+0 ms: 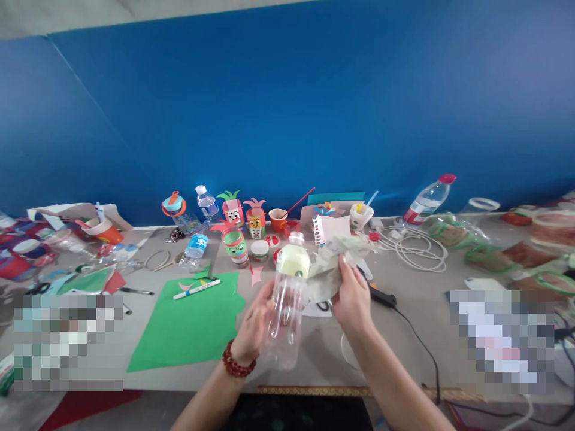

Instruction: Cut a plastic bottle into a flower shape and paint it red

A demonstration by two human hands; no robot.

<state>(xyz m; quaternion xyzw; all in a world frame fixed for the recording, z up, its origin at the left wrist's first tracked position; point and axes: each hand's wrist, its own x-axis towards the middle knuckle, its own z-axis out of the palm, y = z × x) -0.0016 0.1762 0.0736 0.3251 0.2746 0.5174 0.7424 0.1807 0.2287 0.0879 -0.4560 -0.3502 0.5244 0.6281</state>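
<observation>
Beyond the tabletop [321,359] a blue wall [287,108] is stretching; I'm watching green paper [186,326] and a corded tool [383,297] flanking the clear bottle [286,311] my left hand [254,321] is gripping, while my right hand [353,297] is pinching a crumpled sheet [324,280] alongside.

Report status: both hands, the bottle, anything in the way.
Left hand holding clear bottle by its side. Right hand gripping crumpled sheet beside it. Green paper lying flat to the left, apparently not in the way.
</observation>
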